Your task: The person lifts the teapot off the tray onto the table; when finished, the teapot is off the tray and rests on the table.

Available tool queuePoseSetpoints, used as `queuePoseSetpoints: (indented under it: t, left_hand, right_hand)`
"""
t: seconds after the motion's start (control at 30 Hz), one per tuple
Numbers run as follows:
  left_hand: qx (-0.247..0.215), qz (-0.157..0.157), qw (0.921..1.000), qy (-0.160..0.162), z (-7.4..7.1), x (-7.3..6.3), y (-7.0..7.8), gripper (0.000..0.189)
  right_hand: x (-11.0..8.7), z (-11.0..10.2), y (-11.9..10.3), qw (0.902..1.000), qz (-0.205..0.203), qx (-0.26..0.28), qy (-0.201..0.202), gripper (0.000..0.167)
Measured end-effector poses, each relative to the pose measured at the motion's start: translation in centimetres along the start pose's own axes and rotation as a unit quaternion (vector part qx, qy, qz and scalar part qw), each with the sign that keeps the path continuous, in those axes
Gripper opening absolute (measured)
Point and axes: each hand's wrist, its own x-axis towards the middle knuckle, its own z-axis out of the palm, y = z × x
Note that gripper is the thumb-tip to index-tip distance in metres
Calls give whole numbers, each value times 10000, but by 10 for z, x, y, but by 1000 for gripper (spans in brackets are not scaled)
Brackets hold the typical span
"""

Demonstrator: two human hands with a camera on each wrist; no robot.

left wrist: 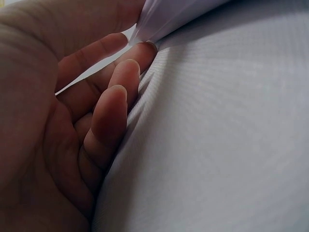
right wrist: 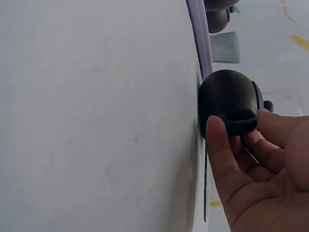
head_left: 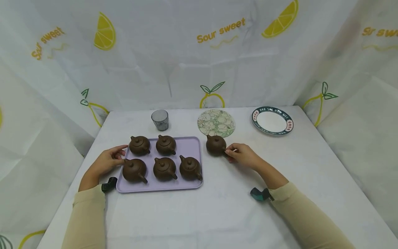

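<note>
at centre, the right grip (head_left: 244,155) pinches a brown teapot (head_left: 216,145) beside a lilac tray (head_left: 188,147) bearing five more teapots (head_left: 164,168); at left, the left grip (head_left: 105,162) touches the tray's edge. higher in the frame: a glass (head_left: 160,121), round mat (head_left: 216,122) and plate (head_left: 272,121).

The plate (head_left: 272,120) bears "HAO SHI HAO WEI" in pale capitals on its far rim; its near-rim lettering and red side characters are too small to read. On the cloth (head_left: 155,69) behind it, orange "Sour sweet" stands left of the plate, again farther left, and right of it, cut off, "Sir swe".
</note>
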Motion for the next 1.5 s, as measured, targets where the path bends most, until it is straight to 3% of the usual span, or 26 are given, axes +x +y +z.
queuePoseSetpoints:
  t: [0.2,0.33,0.43,0.5,0.7,0.77,1.0,1.23,1.5]
  left_hand:
    - [-6,39,10000,14,-4,2,-1,60]
    - [5,5,10000,31,-4,5,-24,62]
    - [-82,-8,10000,53,-2,9,-41,64]
    - [-120,37,9999,40,1,10,-40,64]
    - [-197,166,9997,58,3,6,-19,60]
    - [-178,175,9997,65,3,4,-19,60]
    - [-72,186,9997,142,2,8,-44,62]
    - [-71,-117,9998,156,2,4,-47,62]
    - [-143,-26,9998,136,2,10,-45,65]
  right_hand:
    - [-7,-6,-13,9990,-102,-240,370,26]
    - [-15,6,-24,9976,-245,-23,647,26]
    - [-21,22,-34,9972,-472,222,532,24]
    - [-23,34,-39,9963,-717,302,377,20]
    - [-27,64,-40,9905,-1256,552,-67,12]
    - [-28,72,-39,9893,-1277,669,-228,12]
    - [-30,92,-39,9876,-1225,758,-631,14]
    - [-33,108,-42,9862,-1005,1058,-779,13]
    - [-34,110,-42,9828,-905,1454,-694,10]
